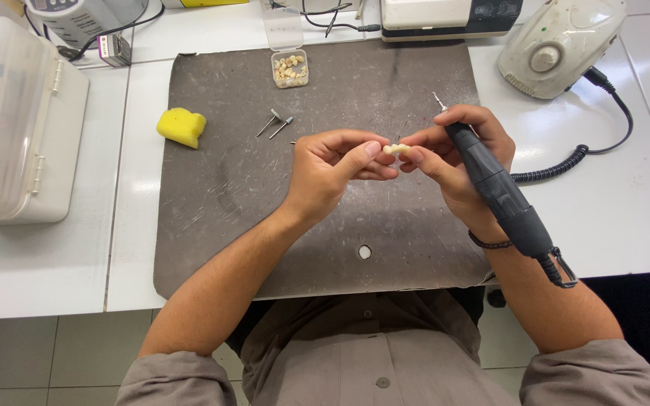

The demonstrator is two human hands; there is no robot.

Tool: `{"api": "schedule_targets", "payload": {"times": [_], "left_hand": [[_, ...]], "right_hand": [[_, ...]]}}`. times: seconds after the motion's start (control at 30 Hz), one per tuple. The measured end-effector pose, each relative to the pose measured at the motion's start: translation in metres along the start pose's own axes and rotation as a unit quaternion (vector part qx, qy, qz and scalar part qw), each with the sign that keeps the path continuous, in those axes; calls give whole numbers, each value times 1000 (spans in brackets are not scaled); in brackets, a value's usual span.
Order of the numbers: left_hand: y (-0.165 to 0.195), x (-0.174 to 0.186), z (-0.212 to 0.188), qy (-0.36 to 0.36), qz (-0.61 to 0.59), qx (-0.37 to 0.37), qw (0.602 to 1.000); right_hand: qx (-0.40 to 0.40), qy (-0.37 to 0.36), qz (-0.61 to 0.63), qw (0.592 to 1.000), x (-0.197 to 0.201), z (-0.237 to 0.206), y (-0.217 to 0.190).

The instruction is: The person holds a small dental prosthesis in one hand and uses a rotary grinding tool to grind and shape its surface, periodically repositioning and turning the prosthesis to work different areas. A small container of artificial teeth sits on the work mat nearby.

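Above the middle of the grey mat (212, 218), the left hand (329, 169) pinches a small cream dental piece (396, 149) while the right hand (453, 162) grasps the black handpiece (494, 188); I think both wrists should rest steady and the piece be turned slowly.

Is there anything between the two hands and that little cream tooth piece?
Nothing visible. The left hand and right hand both pinch the small cream tooth-shaped piece directly at their fingertips. The black pen-shaped handpiece lies along the right hand, its tip pointing away from the piece.
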State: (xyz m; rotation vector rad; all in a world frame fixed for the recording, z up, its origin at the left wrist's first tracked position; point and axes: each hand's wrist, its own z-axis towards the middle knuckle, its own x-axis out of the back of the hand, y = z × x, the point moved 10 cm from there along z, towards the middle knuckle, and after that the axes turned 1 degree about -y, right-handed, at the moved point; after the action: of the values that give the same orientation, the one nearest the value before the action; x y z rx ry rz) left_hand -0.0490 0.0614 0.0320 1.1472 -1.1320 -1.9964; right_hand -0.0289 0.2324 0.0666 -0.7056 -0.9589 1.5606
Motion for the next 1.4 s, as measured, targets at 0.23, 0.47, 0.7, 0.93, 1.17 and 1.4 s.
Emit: {"api": "schedule_targets", "payload": {"times": [0.23,0.47,0.7,0.93,1.17,1.4], "left_hand": [[2,-2,0,-10,13,-16,1000],[3,0,0,-7,18,-20,1000],[3,0,1,-7,8,-27,1000],[3,-1,1,-12,7,-29,999],[3,0,1,-10,5,-27,1000],[5,-2,2,-17,16,-35,999]], "right_hand": [[-5,2,-12,1000,0,-1,1],[-9,1,-7,1000,-2,-1,0],[-17,2,-21,1000,-2,-1,0],[-11,1,-22,1000,-2,-1,-1],[-6,-1,-20,1000,-2,0,-1],[-1,-4,-31,1000,-1,0,-1]]}}
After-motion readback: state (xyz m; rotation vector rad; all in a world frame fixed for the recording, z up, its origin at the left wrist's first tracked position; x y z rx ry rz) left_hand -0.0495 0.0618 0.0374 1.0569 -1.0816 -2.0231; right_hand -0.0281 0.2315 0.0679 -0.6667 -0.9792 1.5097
